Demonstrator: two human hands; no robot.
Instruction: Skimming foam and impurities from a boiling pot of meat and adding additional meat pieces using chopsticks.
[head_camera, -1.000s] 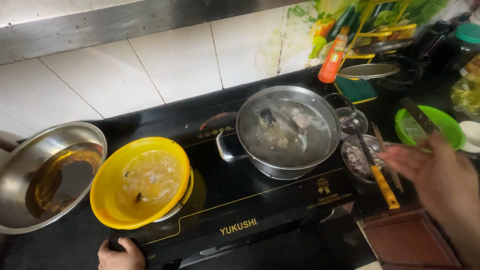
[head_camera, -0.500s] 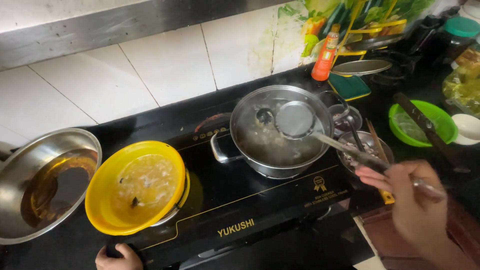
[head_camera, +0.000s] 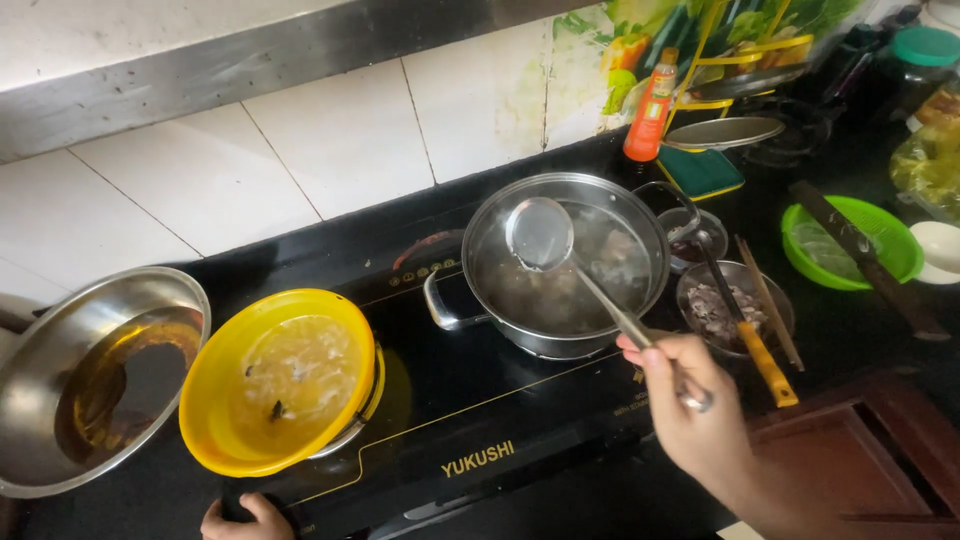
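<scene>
Right hand (head_camera: 695, 425): fingers clamped on the handle of a metal ladle (head_camera: 540, 233), whose bowl hangs over the steel pot (head_camera: 566, 262), just above the liquid.

Steel pot: on the black cooktop (head_camera: 470, 400), right of centre; holds cloudy broth with dark pieces of food.

Yellow bowl (head_camera: 283, 378): tilted, to the left of the pot on the cooktop; holds pale, watery scraps and a few dark specks.

Steel pan (head_camera: 95, 375): far left, tilted; holds a shallow pool of brownish oil.

Left hand (head_camera: 245, 518): at the bottom edge, touching the cooktop's front rim below the yellow bowl; mostly cut off, so whether its fingers are apart or together cannot be told.

Small metal bowl (head_camera: 735, 305): right of the pot; holds chopped purplish bits, with a yellow-handled utensil (head_camera: 765, 360) and chopsticks (head_camera: 768, 315) laid across it.

Green bowl (head_camera: 850, 240): on the dark surface, far right; a dark knife (head_camera: 865, 260) lies across it.

Orange bottle (head_camera: 650, 110): upright by the tiled wall, behind the pot.
</scene>
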